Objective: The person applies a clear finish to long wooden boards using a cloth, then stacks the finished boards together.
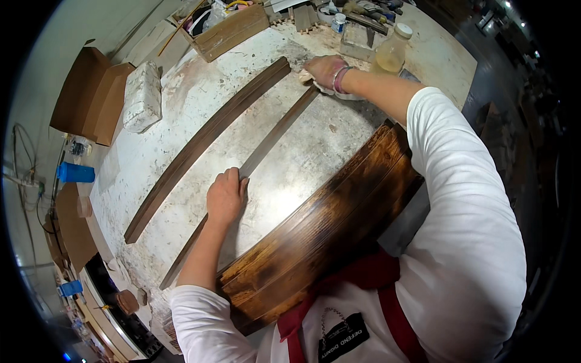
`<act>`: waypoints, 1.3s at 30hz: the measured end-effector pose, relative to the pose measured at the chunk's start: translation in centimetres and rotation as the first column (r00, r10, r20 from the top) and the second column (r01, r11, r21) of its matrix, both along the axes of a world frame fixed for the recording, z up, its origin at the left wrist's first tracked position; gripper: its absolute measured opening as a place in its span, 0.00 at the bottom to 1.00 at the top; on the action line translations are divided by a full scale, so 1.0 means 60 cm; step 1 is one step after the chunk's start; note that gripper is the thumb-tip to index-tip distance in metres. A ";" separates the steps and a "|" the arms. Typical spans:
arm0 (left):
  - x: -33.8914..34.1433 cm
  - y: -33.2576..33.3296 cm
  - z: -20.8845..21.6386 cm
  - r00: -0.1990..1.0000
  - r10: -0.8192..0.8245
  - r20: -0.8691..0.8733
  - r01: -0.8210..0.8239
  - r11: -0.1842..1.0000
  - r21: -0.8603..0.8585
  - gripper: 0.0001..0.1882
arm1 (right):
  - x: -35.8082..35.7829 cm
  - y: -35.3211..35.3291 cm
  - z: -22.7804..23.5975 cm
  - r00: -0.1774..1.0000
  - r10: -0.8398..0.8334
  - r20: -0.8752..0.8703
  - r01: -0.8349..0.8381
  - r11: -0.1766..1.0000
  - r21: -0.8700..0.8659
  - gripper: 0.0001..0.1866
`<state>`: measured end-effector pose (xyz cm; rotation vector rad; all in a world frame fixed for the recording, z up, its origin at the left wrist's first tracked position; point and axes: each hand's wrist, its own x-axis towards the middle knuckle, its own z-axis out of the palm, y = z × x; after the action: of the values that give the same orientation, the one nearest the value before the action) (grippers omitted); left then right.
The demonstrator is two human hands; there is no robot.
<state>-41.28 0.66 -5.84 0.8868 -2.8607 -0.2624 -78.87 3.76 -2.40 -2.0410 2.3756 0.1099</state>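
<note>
A long, narrow wooden strip [278, 133] lies slantwise across the stained white table. My left hand [225, 196] is closed around it near its middle, thumb along the near edge. At the strip's far end my right hand [327, 71], its fingers stained, presses a crumpled pale cloth [327, 89] against the wood. Part of that end is hidden under the cloth. Beyond it, a thicker brown wooden moulding [203, 148] lies roughly parallel. Close to my body rests a wide, dark-stained wooden panel [321, 224] with grooves along its length.
A jar of yellowish liquid [390, 51] stands past my right forearm, near a small white bottle [339, 23]. A wooden box [233, 33] of odds and ends sits at the back. Leftward are a white wrapped block [143, 97], an opened cardboard box [91, 97] and a blue cup [77, 173].
</note>
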 end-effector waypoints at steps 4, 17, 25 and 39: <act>0.002 -0.004 -0.005 1.000 -0.024 0.002 0.024 1.000 -0.009 0.12 | -0.003 0.005 -0.024 0.996 0.035 -0.086 -0.034 0.999 0.011 0.11; 0.007 -0.004 -0.004 0.999 -0.010 0.031 0.011 1.000 -0.014 0.12 | 0.036 0.028 0.096 0.957 -0.132 0.257 0.115 0.990 0.081 0.22; -0.005 0.008 0.008 0.998 0.015 0.058 -0.012 0.999 -0.049 0.11 | -0.098 0.042 0.006 0.994 -0.112 -0.018 0.113 0.992 0.051 0.10; 0.000 0.018 0.004 0.996 0.074 0.047 -0.072 0.997 -0.028 0.11 | -0.052 0.001 0.042 0.995 -0.095 -0.015 0.096 0.993 0.073 0.13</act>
<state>-41.31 1.77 -5.61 1.0033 -2.8608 -0.1970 -82.01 3.80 0.14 -1.8968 2.4323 0.2055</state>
